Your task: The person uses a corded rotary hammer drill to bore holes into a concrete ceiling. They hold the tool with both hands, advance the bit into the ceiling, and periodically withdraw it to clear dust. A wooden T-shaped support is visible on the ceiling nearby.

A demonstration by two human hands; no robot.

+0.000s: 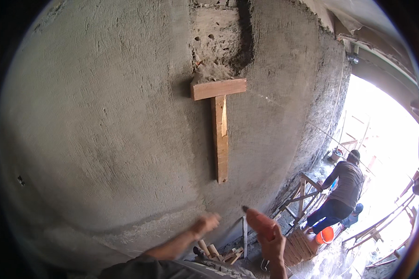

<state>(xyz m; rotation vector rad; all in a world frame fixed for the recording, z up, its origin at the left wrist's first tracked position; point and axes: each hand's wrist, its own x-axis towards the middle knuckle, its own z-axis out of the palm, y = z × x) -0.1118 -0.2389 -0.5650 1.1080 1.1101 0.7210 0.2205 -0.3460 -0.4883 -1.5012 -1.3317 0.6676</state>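
My right hand (pixel 273 242) is closed around a rounded reddish object (pixel 261 224) with a narrow dark tip pointing up and left; its exact kind does not show. To the left, my left hand (pixel 206 224) is raised before the wall, its fingers smeared by motion. Above both hands, a short wooden block (pixel 219 89) lies across the lower end of a recess in the wall. An upright wooden batten (pixel 221 149) stands under that block, forming a T with it. Rough grey mortar (pixel 214 72) is heaped on top of the block. Neither hand touches the wood.
A grey plastered wall (pixel 111 121) fills the left and middle. Down at the right, another person (pixel 344 186) bends by a wooden trestle (pixel 305 193). An orange bucket (pixel 325 235) stands near stacked bricks or boards (pixel 297 249). Wood offcuts (pixel 214 251) lie below me.
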